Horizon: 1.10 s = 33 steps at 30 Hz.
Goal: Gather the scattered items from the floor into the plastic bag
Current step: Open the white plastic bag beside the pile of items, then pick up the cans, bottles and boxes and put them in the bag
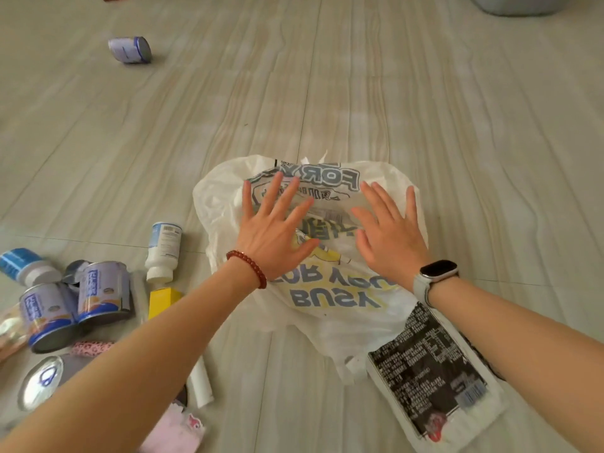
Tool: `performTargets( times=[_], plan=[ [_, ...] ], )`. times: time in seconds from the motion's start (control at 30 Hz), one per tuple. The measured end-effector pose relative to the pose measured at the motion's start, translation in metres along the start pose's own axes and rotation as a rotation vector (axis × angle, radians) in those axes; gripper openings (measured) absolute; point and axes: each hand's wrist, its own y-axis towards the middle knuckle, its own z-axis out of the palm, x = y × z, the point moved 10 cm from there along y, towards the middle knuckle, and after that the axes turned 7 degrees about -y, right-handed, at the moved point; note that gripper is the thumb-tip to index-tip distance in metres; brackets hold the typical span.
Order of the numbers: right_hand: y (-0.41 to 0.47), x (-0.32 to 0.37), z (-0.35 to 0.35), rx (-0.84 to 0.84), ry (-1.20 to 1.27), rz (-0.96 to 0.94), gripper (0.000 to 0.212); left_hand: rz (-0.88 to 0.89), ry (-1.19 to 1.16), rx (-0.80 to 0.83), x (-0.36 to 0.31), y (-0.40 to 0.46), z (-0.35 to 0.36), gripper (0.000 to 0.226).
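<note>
Both hands [330, 230] flat on plastic bag [327, 289].

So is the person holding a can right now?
No, both the left hand and right hand lie flat on the plastic bag.

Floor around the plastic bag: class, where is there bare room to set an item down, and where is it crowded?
Bare floor lies beyond the plastic bag, between the lone far can and the grey tub. The right of the bag is open too. Left of it is crowded: white bottle, cans, yellow box. A black packet lies near right.
</note>
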Motion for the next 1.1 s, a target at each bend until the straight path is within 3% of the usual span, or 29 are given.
performTargets(
  times=[0.1, 0.2, 0.27, 0.33, 0.43, 0.47, 0.6, 0.67, 0.73, 0.83, 1.0, 1.1],
  plan=[
    [-0.026, 0.033, -0.035, -0.172, 0.248, -0.046, 0.034, 0.164, -0.08, -0.111, -0.035, -0.049, -0.019, 0.054],
    [-0.078, 0.075, -0.051, -0.164, 0.496, -0.17, 0.03, 0.163, -0.288, -0.039, -0.055, -0.127, -0.019, 0.043],
    [-0.122, 0.104, -0.048, -0.03, 0.539, -0.3, 0.025, 0.165, -0.399, 0.161, -0.067, -0.182, 0.003, 0.043],
    [-0.165, 0.119, -0.034, 0.137, 0.433, -0.363, 0.024, 0.149, -0.453, 0.439, -0.08, -0.233, 0.031, 0.059],
    [-0.205, 0.104, -0.007, 0.388, 0.267, -0.214, 0.037, 0.033, -0.441, 0.842, -0.085, -0.291, 0.068, 0.107],
    [-0.213, 0.092, 0.003, 0.473, 0.231, -0.109, 0.043, 0.022, -0.416, 0.898, -0.086, -0.299, 0.073, 0.113],
    [-0.234, 0.056, 0.033, 0.75, 0.148, 0.108, 0.088, 0.113, -0.348, 0.895, -0.105, -0.286, 0.073, 0.112],
    [-0.24, 0.048, 0.043, 0.841, 0.144, 0.136, 0.096, 0.139, -0.373, 0.96, -0.12, -0.283, 0.079, 0.11],
    [-0.242, 0.047, 0.047, 0.899, 0.076, 0.068, 0.09, 0.127, -0.439, 1.082, -0.13, -0.285, 0.086, 0.1],
    [-0.239, 0.047, 0.043, 0.896, -0.003, -0.017, 0.062, 0.112, -0.496, 1.176, -0.135, -0.283, 0.09, 0.074],
    [-0.234, 0.054, 0.027, 0.921, -0.009, -0.061, 0.024, 0.06, -0.529, 1.129, -0.125, -0.274, 0.088, 0.064],
    [-0.242, 0.062, 0.02, 0.873, 0.058, -0.042, 0.038, -0.117, -0.525, 1.007, -0.088, -0.254, 0.081, 0.061]
  ],
)
